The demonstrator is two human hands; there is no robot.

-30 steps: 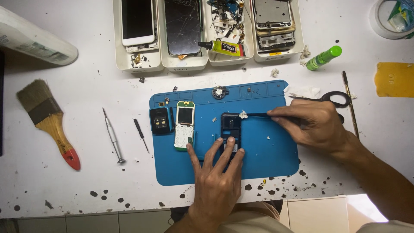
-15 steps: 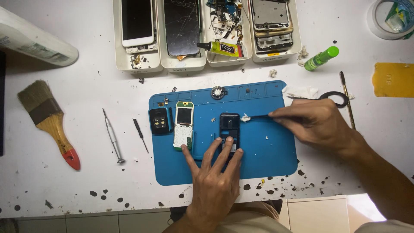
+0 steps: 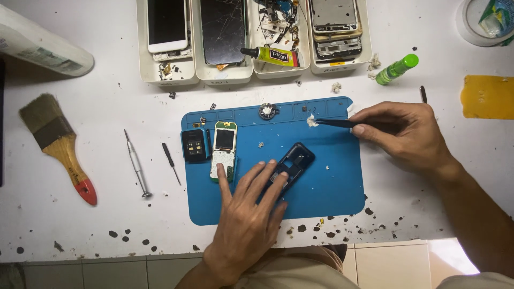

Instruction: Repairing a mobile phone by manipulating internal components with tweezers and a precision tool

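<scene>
At the near edge of the desk (image 3: 80, 230), dark specks are scattered over the white surface. Just beyond them the left hand (image 3: 247, 214) is laid on the blue work mat (image 3: 332, 187), its fingers spread and pressed flat on the near end of the black phone frame (image 3: 294, 160); nothing is enclosed by this grip. Half a second ago the frame was seen upright under the fingertips. Now it is turned, with its far end pointing to the right, so a different side seems to be offered to the tool.

To the left on the mat, an opened small phone (image 3: 224, 150) and a dark part (image 3: 193, 145) are lying side by side. On the desk to the left, two screwdrivers (image 3: 136, 163) and a paint brush (image 3: 56, 144) are placed.

Farther and to the right, the right hand (image 3: 407, 134) is clenched on thin black tweezers (image 3: 334, 122), and a small white wad (image 3: 311, 121) is gripped at the tip. It was held at the frame earlier; now it is lifted away and kept well apart from it.

At the far edge, white trays (image 3: 168, 80) with phone parts, a glue tube (image 3: 273, 54) and a green bottle (image 3: 395, 69) are found.
</scene>
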